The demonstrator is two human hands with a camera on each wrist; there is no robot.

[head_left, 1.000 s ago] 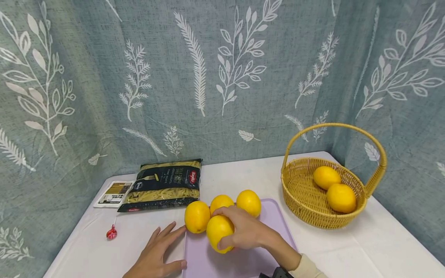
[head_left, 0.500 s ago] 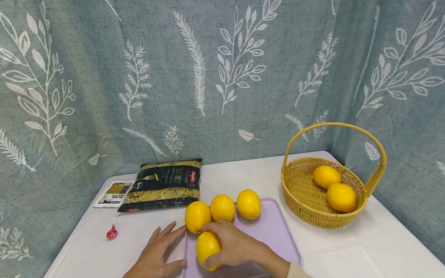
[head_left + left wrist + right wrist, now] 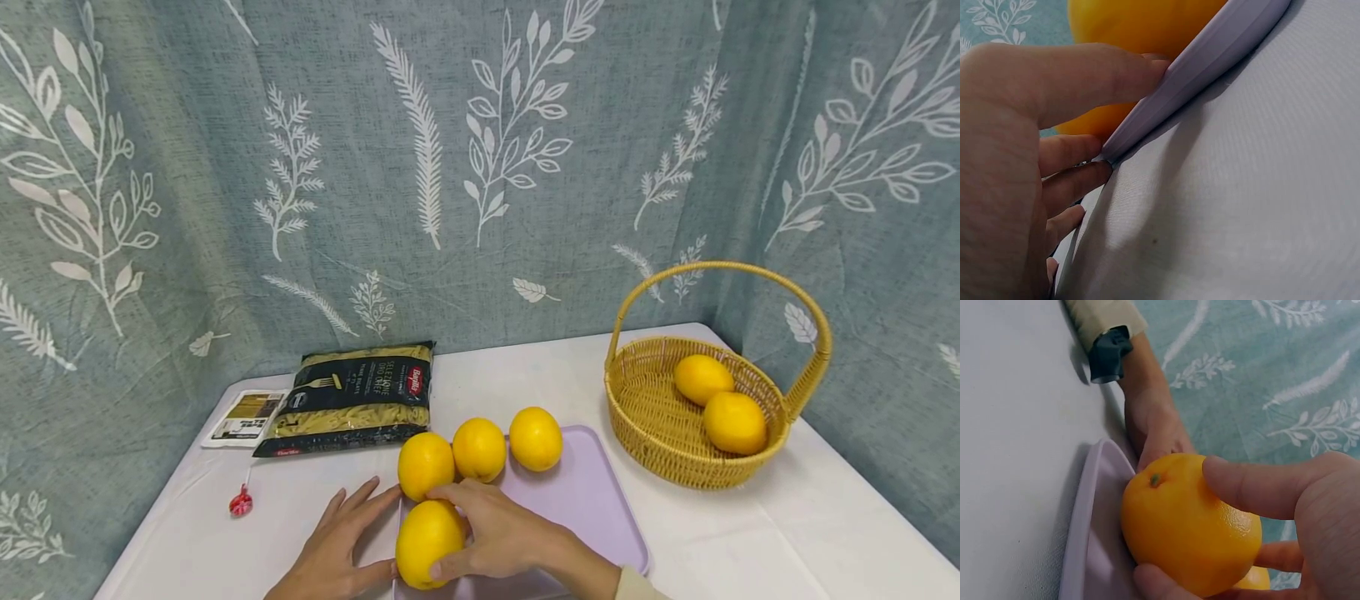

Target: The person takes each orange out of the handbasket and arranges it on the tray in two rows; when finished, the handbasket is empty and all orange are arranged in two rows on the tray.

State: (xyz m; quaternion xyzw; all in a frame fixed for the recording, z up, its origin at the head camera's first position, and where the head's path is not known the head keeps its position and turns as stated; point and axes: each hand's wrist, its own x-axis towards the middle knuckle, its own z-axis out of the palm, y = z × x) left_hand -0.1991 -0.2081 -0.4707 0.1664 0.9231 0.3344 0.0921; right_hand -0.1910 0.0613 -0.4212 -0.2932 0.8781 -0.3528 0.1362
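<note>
My right hand [image 3: 501,529] grips an orange [image 3: 426,542] at the near left corner of the lilac tray [image 3: 592,500]. In the right wrist view the thumb and fingers curl round this orange [image 3: 1188,528], whose green stem end shows. Spread along the tray's left edge is my left hand [image 3: 337,546], fingers fairly straight. The left wrist view has its thumb tip right at the tray rim [image 3: 1191,69], with orange skin behind. Three more oranges line the tray's far side: a left one [image 3: 425,467], a middle one [image 3: 479,450] and a right one [image 3: 536,439].
A wicker basket [image 3: 660,467] with a tall handle stands at the right, two oranges inside. At the back left lie a pasta bag [image 3: 352,396] and a small flat packet [image 3: 243,417]. A red-wrapped lollipop [image 3: 241,502] lies left of my left hand.
My right hand has carried its orange left and nearer to me, from the tray's middle to beside my left thumb. The left hand has stayed in place.
</note>
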